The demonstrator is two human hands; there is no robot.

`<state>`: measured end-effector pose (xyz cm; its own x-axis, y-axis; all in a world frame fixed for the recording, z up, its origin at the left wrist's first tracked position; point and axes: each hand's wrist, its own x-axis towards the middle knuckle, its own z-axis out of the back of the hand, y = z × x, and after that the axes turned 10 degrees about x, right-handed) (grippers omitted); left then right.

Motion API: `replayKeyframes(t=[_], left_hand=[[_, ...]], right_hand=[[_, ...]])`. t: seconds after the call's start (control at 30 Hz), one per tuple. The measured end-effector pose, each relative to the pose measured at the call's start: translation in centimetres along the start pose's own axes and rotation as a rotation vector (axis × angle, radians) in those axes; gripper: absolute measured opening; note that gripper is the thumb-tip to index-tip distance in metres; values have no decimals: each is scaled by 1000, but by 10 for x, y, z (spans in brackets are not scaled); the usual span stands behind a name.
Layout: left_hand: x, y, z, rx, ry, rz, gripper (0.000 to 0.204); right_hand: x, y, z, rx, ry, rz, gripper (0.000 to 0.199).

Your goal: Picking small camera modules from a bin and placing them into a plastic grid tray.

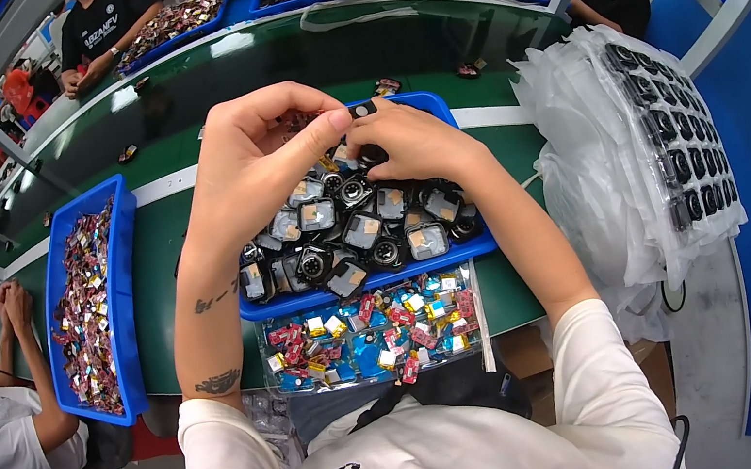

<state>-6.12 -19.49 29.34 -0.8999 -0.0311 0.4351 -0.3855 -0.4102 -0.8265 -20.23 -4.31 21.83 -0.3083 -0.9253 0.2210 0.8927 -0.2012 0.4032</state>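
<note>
My left hand (261, 159) is raised over the blue tray (481, 247), its thumb and forefinger pinched at one end of a small black piece (363, 110) with a round silvery dot. At the other end of that piece is my right hand (419, 139), fingers curled down; a dark part shows beneath them, too covered to name. Black watch cases (363, 230) with grey faces or round sensor backs fill the tray in a loose heap. Just in front of it, small red, yellow and white electronic parts (399, 319) lie spread on clear plastic over blue.
On the left stands a long blue tray (122, 235) heaped with small electronic parts. White plastic trays of black parts (673, 128) are stacked at right. A green conveyor belt (224, 82) runs across behind, with people beyond it. Another person's hands (14, 306) rest at far left.
</note>
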Motion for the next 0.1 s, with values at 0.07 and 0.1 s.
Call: replayKeyframes(t=[0.07, 0.1], left_hand=[[0, -1, 2, 28, -4, -15, 13], [0, -2, 3, 44, -10, -16, 15]], right_hand=[[3, -3, 3, 25, 115, -75, 30], [3, -3, 3, 25, 116, -74, 30]])
